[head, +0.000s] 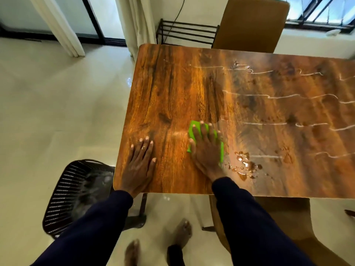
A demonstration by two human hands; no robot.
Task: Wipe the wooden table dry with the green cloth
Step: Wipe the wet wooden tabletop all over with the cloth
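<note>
Fingers [204,132] of the right hand [206,150] lie straight, pressing the green cloth [191,131] flat on the wooden table [172,83] close to its front edge; the hand hides most of the cloth. The left hand [139,166] rests flat and empty by the left corner. Water drops [246,166] lie just to the right of the cloth. The table's right end is cut off.

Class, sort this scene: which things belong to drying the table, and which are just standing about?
Job: green cloth, wooden table, water drops, right hand, left hand.
Standing about: brown chair, black mesh chair, metal rack.
</note>
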